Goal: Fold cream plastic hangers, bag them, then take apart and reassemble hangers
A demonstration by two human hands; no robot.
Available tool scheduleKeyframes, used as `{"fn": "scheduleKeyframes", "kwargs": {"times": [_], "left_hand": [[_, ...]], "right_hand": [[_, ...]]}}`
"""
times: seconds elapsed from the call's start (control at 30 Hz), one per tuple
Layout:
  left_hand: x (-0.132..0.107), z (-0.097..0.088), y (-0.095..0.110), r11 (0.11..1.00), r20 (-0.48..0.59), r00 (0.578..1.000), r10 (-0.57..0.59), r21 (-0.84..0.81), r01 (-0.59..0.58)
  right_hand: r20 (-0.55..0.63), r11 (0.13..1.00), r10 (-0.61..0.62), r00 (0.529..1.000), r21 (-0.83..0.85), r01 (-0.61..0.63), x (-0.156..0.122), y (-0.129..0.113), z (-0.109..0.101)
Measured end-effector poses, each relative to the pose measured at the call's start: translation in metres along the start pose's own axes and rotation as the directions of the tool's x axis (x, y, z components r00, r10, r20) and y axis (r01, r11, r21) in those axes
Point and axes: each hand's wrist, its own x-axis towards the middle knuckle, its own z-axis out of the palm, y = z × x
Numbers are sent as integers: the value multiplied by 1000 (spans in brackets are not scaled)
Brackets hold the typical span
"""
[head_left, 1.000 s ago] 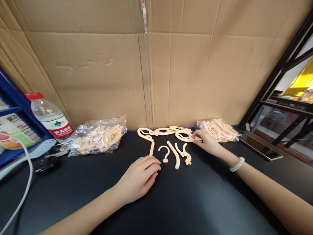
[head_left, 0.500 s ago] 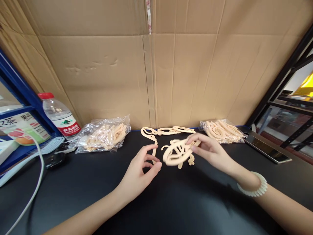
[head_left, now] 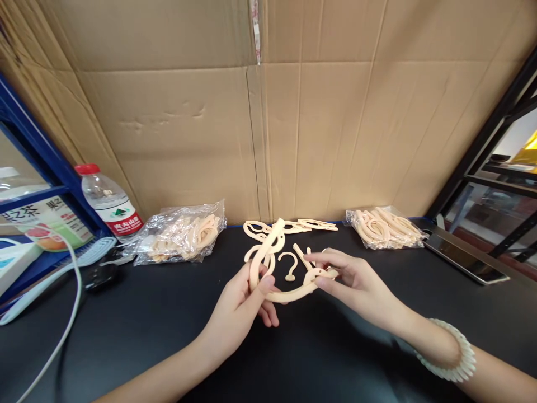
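Observation:
Both my hands hold one cream plastic frame of curved parts just above the black table. My left hand grips its left, raised end between thumb and fingers. My right hand pinches its right end. Under the frame lie loose cream pieces on the table, among them a small hook shape. More flat cream frames lie at the back by the cardboard wall.
Two clear bags of cream parts sit at the back: one left, one right. A water bottle, a blue shelf, a white cable and a dark device are left. A phone lies right.
My right hand picked a cream frame from the pile at the back and brought it toward me. My left hand rose from the table and took hold of its other end.

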Motion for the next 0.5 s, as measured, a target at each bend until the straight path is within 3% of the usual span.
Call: {"fn": "scheduleKeyframes", "kwargs": {"times": [0.1,0.17,0.3,0.5], "left_hand": [[-1,0,1,998,-68,996,54,-20,-56],[-3,-1,4,995,-111,990,88,-28,-91],[-2,-4,10,982,-179,972,155,-78,-171],[5,-12,11,970,-289,944,158,-133,-203]], "right_hand": [[49,994,-4,999,-106,9,-1,-3,0],[15,998,10,1000,-61,-9,-1,-4,1],[-158,977,103,982,200,-71,2,0,-2],[-400,932,257,880,343,-116,11,17,-11]]}}
